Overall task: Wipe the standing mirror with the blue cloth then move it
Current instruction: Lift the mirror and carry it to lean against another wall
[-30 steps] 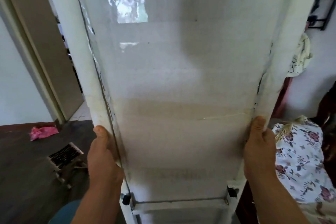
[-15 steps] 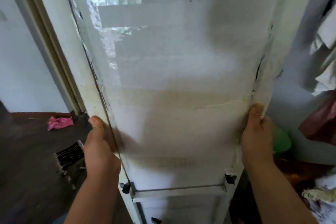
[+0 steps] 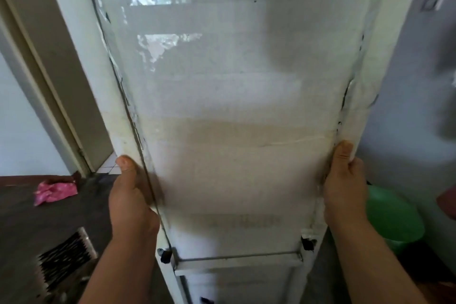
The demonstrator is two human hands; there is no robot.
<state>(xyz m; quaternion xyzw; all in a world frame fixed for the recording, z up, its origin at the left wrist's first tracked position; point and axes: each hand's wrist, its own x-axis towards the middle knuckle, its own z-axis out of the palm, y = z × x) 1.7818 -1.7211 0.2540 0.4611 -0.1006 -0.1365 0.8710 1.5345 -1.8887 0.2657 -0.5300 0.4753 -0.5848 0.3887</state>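
Note:
The standing mirror (image 3: 237,111) fills the middle of the view, tall, with a white frame and a cloudy pale panel facing me. My left hand (image 3: 132,201) grips its left frame edge, thumb on the front. My right hand (image 3: 344,185) grips the right frame edge the same way, thumb up along the rail. Black knobs sit at both lower corners of the panel, above a white stand crossbar. The blue cloth is not in view.
A door frame (image 3: 56,96) stands at the left over dark floor. On that floor lie a pink cloth (image 3: 55,191) and a slatted black-and-white object (image 3: 65,260). A green tub (image 3: 392,219) sits low right by a pale wall.
The mirror, held in both hands, has swung along with my view: the flowered fabric at the right is gone, and a green tub and pale wall now show there.

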